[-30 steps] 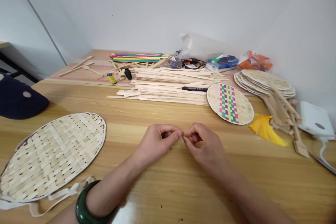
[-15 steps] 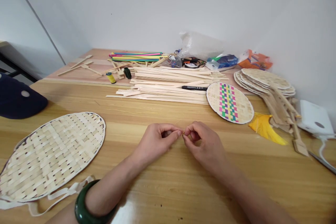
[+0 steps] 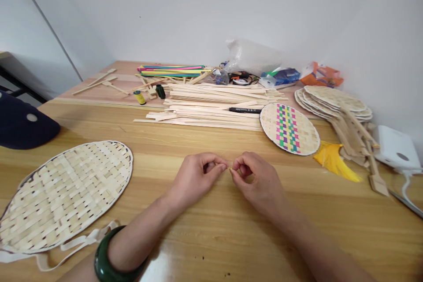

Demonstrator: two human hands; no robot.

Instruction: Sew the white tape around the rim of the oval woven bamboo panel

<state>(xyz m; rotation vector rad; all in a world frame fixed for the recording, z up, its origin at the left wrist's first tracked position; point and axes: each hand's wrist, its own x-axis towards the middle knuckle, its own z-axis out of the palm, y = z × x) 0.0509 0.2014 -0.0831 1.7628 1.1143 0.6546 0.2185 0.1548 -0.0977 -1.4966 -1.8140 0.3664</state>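
Observation:
My left hand and my right hand meet fingertip to fingertip over the wooden table. Both are closed in a pinch on a thin yellow thread, too fine to see well. A dark green bangle sits on my left wrist. A plain woven bamboo fan face lies to the left of my hands, with a white ribbon trailing from its near edge.
Behind my hands lie a heap of bamboo strips with a black marker, a fan face with coloured weave, a yellow tassel, stacked fans with handles, thread spools, coloured strips, bags, and a dark cap.
Both hands stay in place, pinching together; the fingertips shift only slightly. Nothing else on the table has moved.

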